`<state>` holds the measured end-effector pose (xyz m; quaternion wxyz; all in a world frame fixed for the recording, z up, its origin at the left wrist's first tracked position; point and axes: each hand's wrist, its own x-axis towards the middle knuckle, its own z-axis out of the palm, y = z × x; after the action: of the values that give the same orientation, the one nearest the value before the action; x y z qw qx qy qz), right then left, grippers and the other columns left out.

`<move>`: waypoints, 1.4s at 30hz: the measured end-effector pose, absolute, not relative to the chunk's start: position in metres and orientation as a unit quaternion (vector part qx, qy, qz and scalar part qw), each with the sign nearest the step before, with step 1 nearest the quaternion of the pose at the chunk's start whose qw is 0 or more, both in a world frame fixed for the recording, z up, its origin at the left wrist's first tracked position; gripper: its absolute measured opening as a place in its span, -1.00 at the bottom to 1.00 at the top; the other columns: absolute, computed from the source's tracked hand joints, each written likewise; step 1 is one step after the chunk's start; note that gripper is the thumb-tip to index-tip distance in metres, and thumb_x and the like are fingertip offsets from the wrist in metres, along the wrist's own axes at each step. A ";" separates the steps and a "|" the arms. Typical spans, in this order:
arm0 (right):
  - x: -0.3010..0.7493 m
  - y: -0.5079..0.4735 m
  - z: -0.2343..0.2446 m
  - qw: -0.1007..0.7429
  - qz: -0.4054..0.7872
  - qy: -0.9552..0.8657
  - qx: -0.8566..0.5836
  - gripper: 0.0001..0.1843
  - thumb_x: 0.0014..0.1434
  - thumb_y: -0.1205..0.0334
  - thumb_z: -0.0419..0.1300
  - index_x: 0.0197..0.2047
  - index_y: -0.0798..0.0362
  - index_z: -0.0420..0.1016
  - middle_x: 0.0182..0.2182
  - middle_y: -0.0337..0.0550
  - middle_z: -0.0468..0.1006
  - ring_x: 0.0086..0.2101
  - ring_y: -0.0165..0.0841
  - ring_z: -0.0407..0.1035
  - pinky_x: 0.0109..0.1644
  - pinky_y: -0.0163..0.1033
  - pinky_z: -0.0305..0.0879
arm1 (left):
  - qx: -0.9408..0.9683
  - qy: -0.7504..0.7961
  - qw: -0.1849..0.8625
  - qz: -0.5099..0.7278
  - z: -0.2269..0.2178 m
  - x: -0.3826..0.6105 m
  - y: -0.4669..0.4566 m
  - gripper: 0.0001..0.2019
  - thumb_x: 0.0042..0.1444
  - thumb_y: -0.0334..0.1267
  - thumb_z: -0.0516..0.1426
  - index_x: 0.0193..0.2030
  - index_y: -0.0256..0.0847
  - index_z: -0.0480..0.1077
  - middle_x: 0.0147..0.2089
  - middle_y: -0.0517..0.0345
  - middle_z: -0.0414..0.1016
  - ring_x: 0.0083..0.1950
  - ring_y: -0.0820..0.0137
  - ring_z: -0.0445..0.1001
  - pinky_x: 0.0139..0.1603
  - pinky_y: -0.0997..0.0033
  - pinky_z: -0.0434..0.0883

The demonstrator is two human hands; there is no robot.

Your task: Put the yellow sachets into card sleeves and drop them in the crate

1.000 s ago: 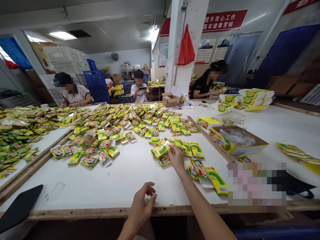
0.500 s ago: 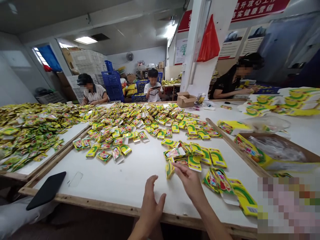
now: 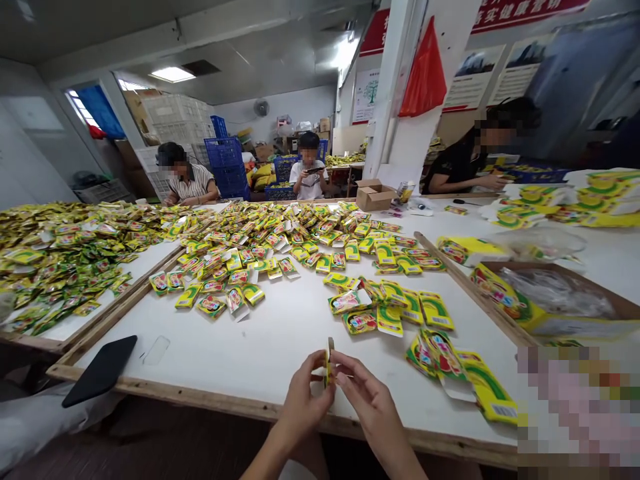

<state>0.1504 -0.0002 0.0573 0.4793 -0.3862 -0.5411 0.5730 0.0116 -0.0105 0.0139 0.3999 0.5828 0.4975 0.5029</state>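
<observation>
A small yellow-green box [image 3: 329, 363] stands edge-on between my two hands, above the front part of the white table. My left hand [image 3: 306, 390] grips it from the left, thumb and fingers closed about its side. From the right, my right hand [image 3: 367, 397] pinches it with the fingertips near its upper edge. Much of the box is hidden by my fingers. Just beyond lies a small cluster of similar printed boxes [image 3: 361, 321], some with white flaps open. More boxes [image 3: 440, 360] lie to the right of my right hand.
A large heap of boxes [image 3: 280, 233] covers the table's far part, and packets [image 3: 75, 260] are piled at left. Wooden strips [image 3: 165, 393] edge the table. A black phone [image 3: 103, 367] lies front left. An open carton [image 3: 555, 300] stands right. Several people sit beyond.
My right hand has brought the small box from the cluster back toward me and left. My left hand, open before, has closed on it too.
</observation>
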 end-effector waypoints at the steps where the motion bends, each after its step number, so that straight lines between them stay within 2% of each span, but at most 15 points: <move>1: 0.152 0.000 0.055 0.488 0.567 -0.536 -0.392 -0.61 0.13 0.04 0.22 0.00 0.00 0.49 -0.07 0.00 0.52 -0.08 -0.19 0.43 0.04 -0.11 0.38 | 0.575 0.500 0.415 0.498 0.015 0.011 -0.011 -0.60 0.13 -0.24 0.12 0.12 -0.15 0.26 0.09 -0.06 0.44 0.05 0.22 0.45 -0.03 0.24 0.44; 4: 0.155 0.005 0.041 0.543 0.502 -0.520 -0.427 -0.58 0.12 0.06 0.21 0.03 0.01 0.43 -0.04 0.01 0.48 -0.09 -0.21 0.42 0.01 -0.12 0.39 | 0.531 0.499 0.471 0.497 0.017 0.009 -0.011 -0.61 0.15 -0.13 0.11 0.09 -0.18 0.24 -0.02 -0.06 0.52 -0.14 0.27 0.51 -0.18 0.32 0.45; 6: 0.154 0.008 0.026 0.556 0.466 -0.512 -0.460 -0.54 0.06 0.09 0.24 0.04 0.01 0.40 0.02 0.03 0.43 -0.06 -0.19 0.40 -0.02 -0.11 0.40 | 0.496 0.487 0.507 0.509 0.018 0.005 -0.010 -0.60 0.15 -0.08 0.09 0.07 -0.20 0.24 -0.10 -0.02 0.55 -0.21 0.31 0.52 -0.22 0.36 0.43; 9: 0.149 0.010 0.006 0.526 0.495 -0.494 -0.483 -0.46 -0.01 0.13 0.26 0.07 0.01 0.33 0.02 0.06 0.45 -0.10 -0.18 0.43 -0.10 -0.10 0.43 | 0.469 0.477 0.531 0.521 0.017 -0.001 -0.006 -0.64 0.15 -0.05 0.08 0.01 -0.20 0.30 -0.14 0.03 0.55 -0.20 0.31 0.50 -0.19 0.38 0.41; 13: 0.143 0.011 0.002 0.491 0.541 -0.507 -0.458 -0.48 0.05 0.18 0.20 0.10 0.03 0.24 -0.15 -0.01 0.56 -0.20 -0.22 0.48 -0.10 -0.10 0.39 | 0.482 0.461 0.540 0.514 0.015 -0.004 -0.002 -0.69 0.15 -0.04 0.09 -0.12 -0.23 0.39 -0.15 0.03 0.53 -0.18 0.29 0.47 -0.16 0.37 0.41; 17: 0.144 0.012 0.008 0.490 0.512 -0.526 -0.471 -0.59 0.06 0.19 0.20 -0.01 0.02 0.27 -0.26 -0.08 0.58 -0.30 -0.26 0.48 -0.18 -0.16 0.38 | 0.494 0.456 0.524 0.523 0.010 -0.002 -0.001 -0.71 0.13 -0.08 0.14 -0.09 -0.20 0.35 -0.17 0.05 0.51 -0.17 0.31 0.46 -0.11 0.35 0.40; 20: 0.145 0.011 0.011 0.497 0.493 -0.537 -0.470 -0.65 0.06 0.17 0.21 -0.07 0.00 0.31 -0.30 -0.14 0.56 -0.34 -0.30 0.46 -0.24 -0.22 0.38 | 0.464 0.461 0.516 0.553 0.011 -0.001 -0.004 -0.59 0.12 -0.13 0.16 0.08 -0.08 0.17 -0.24 0.17 0.47 -0.24 0.38 0.47 -0.20 0.41 0.40; 22: 0.146 0.009 0.011 0.495 0.487 -0.547 -0.468 -0.67 0.07 0.16 0.21 -0.07 -0.01 0.32 -0.30 -0.15 0.54 -0.35 -0.31 0.46 -0.27 -0.24 0.39 | 0.454 0.455 0.522 0.561 0.013 0.000 -0.005 -0.55 0.13 -0.15 0.16 0.10 -0.02 0.09 -0.24 0.19 0.45 -0.27 0.40 0.47 -0.24 0.44 0.39; 28: 0.150 0.014 0.012 0.461 0.464 -0.597 -0.465 -0.64 0.14 0.16 0.13 0.02 -0.02 0.33 -0.30 -0.18 0.49 -0.40 -0.36 0.43 -0.31 -0.29 0.37 | 0.461 0.443 0.540 0.547 0.013 -0.004 -0.003 -0.62 0.12 -0.15 0.17 0.04 -0.06 0.18 -0.23 0.18 0.45 -0.28 0.41 0.46 -0.24 0.45 0.40; 34: 0.152 0.023 0.013 0.415 0.475 -0.643 -0.435 -0.75 0.19 0.17 0.08 -0.07 0.00 0.38 -0.32 -0.19 0.54 -0.39 -0.35 0.43 -0.30 -0.30 0.36 | 0.470 0.457 0.544 0.524 0.008 -0.008 0.001 -0.72 0.09 -0.08 0.17 -0.13 -0.17 0.34 -0.20 0.14 0.48 -0.30 0.40 0.47 -0.27 0.43 0.43; 39: 0.145 0.028 0.009 0.460 0.490 -0.604 -0.427 -0.82 0.17 0.14 0.13 -0.22 0.03 0.44 -0.31 -0.15 0.56 -0.30 -0.28 0.46 -0.19 -0.23 0.38 | 0.462 0.480 0.513 0.541 0.009 -0.007 0.001 -0.75 0.08 -0.09 0.17 -0.21 -0.21 0.37 -0.30 0.14 0.50 -0.30 0.36 0.49 -0.27 0.41 0.43; 42: 0.140 0.032 0.002 0.486 0.503 -0.574 -0.426 -0.82 0.13 0.15 0.17 -0.23 0.05 0.46 -0.30 -0.12 0.56 -0.28 -0.27 0.46 -0.17 -0.20 0.39 | 0.452 0.467 0.515 0.559 0.009 -0.007 0.002 -0.76 0.06 -0.14 0.19 -0.19 -0.21 0.36 -0.24 0.09 0.53 -0.22 0.33 0.51 -0.18 0.36 0.44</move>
<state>0.1401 0.0318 0.0015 0.4857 -0.4264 -0.5736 0.5033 -0.0067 0.0020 0.0094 0.5147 0.4523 0.4665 0.5594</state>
